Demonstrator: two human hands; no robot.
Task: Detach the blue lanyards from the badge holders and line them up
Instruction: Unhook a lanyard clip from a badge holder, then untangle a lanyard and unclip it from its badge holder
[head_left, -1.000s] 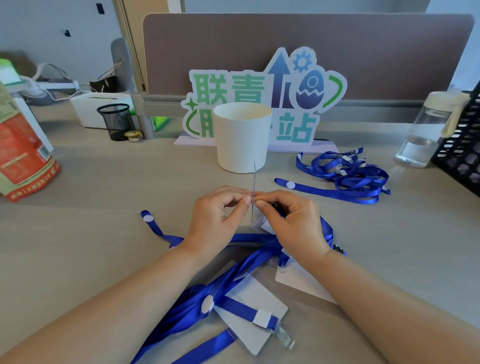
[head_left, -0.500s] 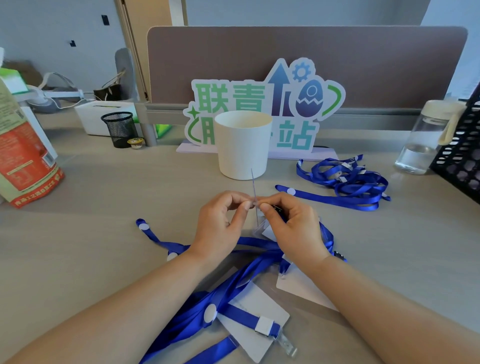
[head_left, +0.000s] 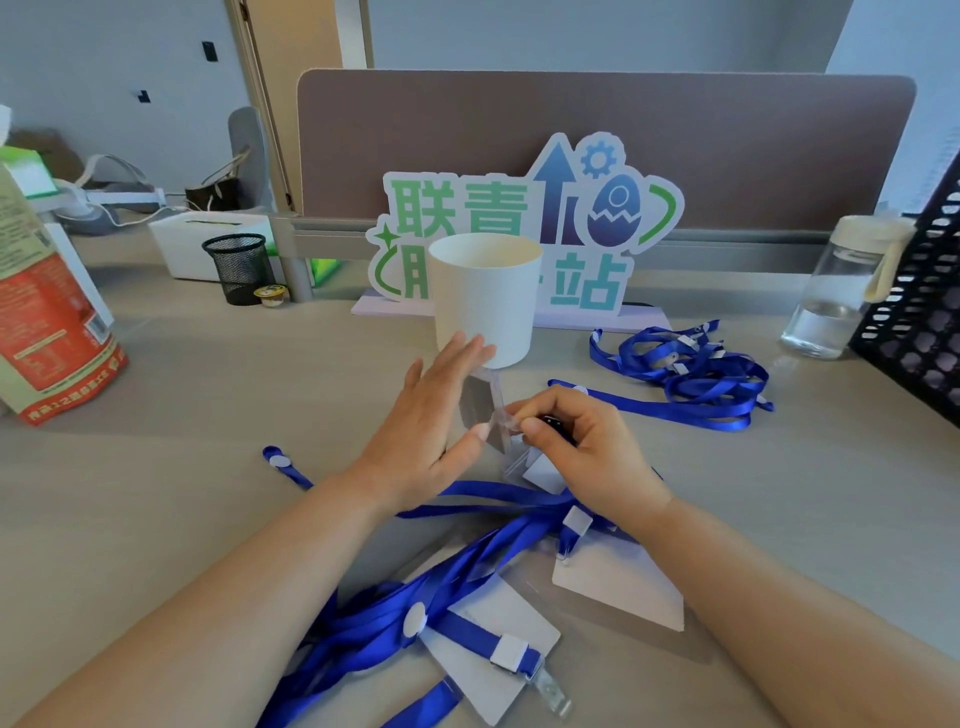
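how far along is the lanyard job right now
Done: a heap of loose lanyards lies by the water bottle, no holders visible in it, bunched rather than lined up. In hand: the right hand pinches a clear badge holder; the left hand rests flat against it. Left: tangled lanyards in front, with white badge holders among them.

Bright, cool, even light falls across the surface (head_left: 182, 493), with no harsh glare anywhere. Shadows are soft, pooling under both forearms at the near edge. The left hand (head_left: 426, 431) smears with motion blur, its fingers (head_left: 457, 358) soft-edged. A satin sheen glints on the blue lanyards (head_left: 691, 384) by the far right corner. Wide-angle bend bows the partition (head_left: 597, 145) and tilts the black rack (head_left: 919, 322) at the right edge.
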